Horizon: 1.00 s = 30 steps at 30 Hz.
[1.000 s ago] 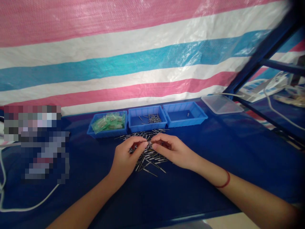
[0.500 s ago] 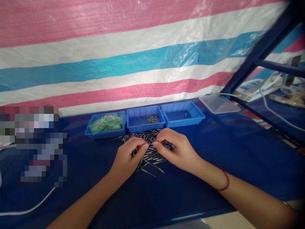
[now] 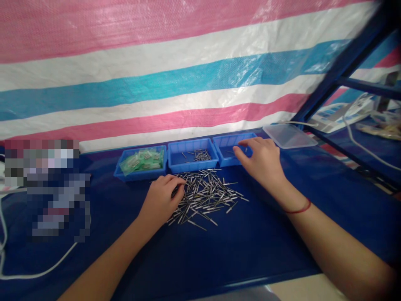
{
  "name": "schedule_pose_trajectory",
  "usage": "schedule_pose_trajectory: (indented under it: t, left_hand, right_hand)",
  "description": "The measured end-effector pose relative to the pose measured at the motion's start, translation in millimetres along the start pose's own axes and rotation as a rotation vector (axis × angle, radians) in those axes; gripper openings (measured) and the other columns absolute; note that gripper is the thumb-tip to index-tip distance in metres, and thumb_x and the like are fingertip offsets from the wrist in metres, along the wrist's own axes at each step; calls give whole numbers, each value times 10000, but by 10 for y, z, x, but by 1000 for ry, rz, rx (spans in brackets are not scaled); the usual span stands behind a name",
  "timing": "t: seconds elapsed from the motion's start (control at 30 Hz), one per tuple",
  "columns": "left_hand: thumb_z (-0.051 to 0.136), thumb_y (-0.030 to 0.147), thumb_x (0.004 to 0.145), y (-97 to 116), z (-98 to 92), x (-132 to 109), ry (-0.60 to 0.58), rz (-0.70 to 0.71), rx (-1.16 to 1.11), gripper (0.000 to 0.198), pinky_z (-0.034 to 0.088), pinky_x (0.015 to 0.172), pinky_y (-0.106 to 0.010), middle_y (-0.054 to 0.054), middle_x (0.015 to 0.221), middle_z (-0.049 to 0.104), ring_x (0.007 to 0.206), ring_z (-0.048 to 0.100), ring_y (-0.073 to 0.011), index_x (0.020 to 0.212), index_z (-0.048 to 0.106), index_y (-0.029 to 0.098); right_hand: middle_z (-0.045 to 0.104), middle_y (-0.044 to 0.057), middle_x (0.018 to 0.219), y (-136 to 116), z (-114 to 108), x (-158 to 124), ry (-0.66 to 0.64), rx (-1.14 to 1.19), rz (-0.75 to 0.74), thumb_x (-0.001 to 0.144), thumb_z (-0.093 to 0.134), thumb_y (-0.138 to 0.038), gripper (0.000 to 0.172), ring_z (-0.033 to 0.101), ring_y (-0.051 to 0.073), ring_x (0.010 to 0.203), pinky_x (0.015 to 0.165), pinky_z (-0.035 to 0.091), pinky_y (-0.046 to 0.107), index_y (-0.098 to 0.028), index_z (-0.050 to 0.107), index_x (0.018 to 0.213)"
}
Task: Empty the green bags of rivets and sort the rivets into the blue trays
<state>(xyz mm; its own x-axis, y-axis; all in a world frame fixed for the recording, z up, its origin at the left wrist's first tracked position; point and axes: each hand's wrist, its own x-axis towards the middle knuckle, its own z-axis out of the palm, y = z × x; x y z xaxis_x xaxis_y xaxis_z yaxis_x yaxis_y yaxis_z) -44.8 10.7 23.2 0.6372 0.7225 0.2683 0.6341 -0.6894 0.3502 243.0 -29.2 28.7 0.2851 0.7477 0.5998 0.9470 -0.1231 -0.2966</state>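
A loose pile of blind rivets (image 3: 206,194), silvery with thin dark stems, lies on the blue table. At the pile's left edge is my left hand (image 3: 163,198), its fingers curled toward the thumb; anything between the fingertips is hidden. My right hand (image 3: 265,161) hovers at the right blue bin (image 3: 223,159), thumb and fingers apart and nothing seen between them. Inside that bin a small rivet (image 3: 246,149) shows near the fingertips. The middle blue bin (image 3: 178,168) holds a small heap of rivets (image 3: 202,155).
The left blue bin (image 3: 130,177) contains green-tinted plastic packets (image 3: 144,159) of rivets. A clear plastic lid (image 3: 291,136) lies behind my right hand. Striped sheeting (image 3: 156,92) hangs behind the bins. A dark metal frame (image 3: 333,85) rises at right; a white cable (image 3: 40,276) runs at left.
My right hand has moved from the pile up and right to the right bin, and its fingers have parted. My left hand has shifted slightly left, uncovering more of the pile.
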Motion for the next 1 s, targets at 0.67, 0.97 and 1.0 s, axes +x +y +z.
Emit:
schedule_pose_trajectory:
  t: [0.67,0.97,1.0]
  left_hand:
    - [454,269,962,172,51,58,-103,144,390,218,292,725,-361,-39,930,644,845,556,-204,924,657,198]
    - [601,338,870,125,44,54,9,-53,-215,176,409,685,-269,-13,840,664,746,586,-146,951,673,199]
    - [608,335,861,137,45,53,25,-96,-314,170,420,661,-252,-7,814,666,710,582,-135,932,677,196]
  right_hand:
    - [667,87,1023,-678,120,-422,-402,276,-530,927,507,-303,267,537,228,934,768,417,369,-202,671,1111]
    - [704,56,917,-695,112,-445,-392,652,-209,924,506,-241,178,609,182,849,783,462,337,-188,675,915]
    - [710,47,918,-694,105,-447,-409,750,-137,917,520,-255,164,626,173,843,776,476,322,-195,672,919]
